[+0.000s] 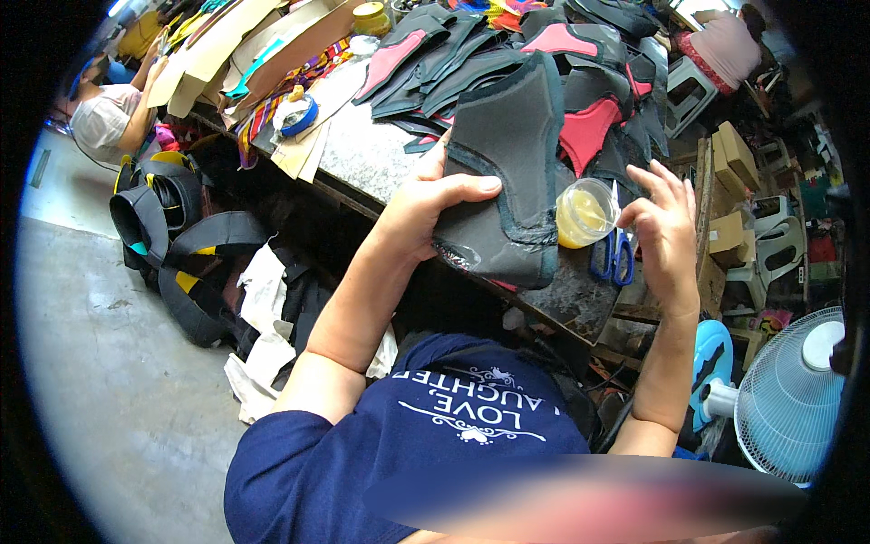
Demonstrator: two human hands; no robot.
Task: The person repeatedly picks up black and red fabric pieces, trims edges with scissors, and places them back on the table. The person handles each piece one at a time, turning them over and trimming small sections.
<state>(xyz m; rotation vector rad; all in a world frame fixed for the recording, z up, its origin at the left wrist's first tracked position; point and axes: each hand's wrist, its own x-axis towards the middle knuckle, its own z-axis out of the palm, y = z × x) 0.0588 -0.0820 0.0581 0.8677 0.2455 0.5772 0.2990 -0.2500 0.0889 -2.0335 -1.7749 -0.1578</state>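
Observation:
My left hand (444, 199) grips a dark grey, foam-like cut panel (507, 154) by its left edge, thumb lying on its face. The panel is raised above the table's near edge; wet, glossy streaks show along its lower part. Just right of it is a clear plastic cup (584, 216) with a yellowish, glue-like substance. My right hand (666, 227) is beside the cup, thumb and index finger drawn together, the other fingers raised. What they pinch, if anything, is hard to make out. Blue-handled scissors (614, 258) lie between the cup and this hand.
Similar dark panels, some with pink pieces (591, 131), are heaped on the worktable (362, 159). A blue tape roll (299, 118) and a yellow-lidded jar (370, 18) stand at the left. Black straps (195, 245) hang there. A fan (793, 394) stands lower right. Two other people are nearby.

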